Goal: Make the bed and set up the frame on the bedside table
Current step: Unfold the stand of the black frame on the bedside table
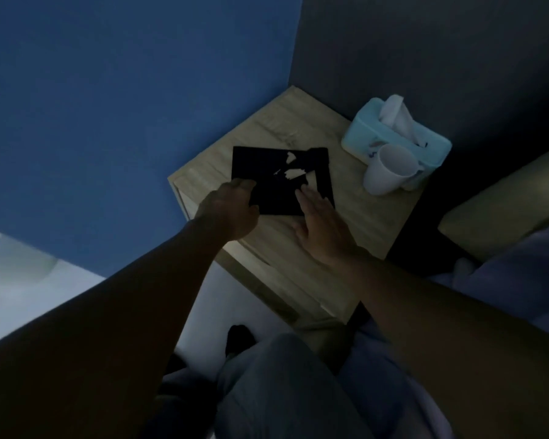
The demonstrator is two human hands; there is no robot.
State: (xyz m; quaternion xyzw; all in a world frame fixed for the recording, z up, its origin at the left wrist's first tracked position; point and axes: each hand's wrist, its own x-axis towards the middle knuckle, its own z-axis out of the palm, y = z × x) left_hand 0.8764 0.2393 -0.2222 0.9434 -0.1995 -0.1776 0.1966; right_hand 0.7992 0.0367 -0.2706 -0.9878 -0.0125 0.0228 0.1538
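Note:
A dark, nearly black picture frame [267, 172] lies on the light wooden bedside table [355, 223], near its left side. My left hand [229, 210] grips the frame's near left edge with curled fingers. My right hand [324, 223] has its fingers straight, the fingertips resting on the frame's near right corner. The room is dim, so details of the frame are hard to make out. A corner of the bed with an olive pillow [501, 217] and bluish bedding [520, 280] shows at the right.
A pale blue tissue box [371, 128] stands at the table's far right, with a white cup [384, 172] tilted against it. Blue wall on the left, dark wall behind. My legs and the light floor [29, 280] are below.

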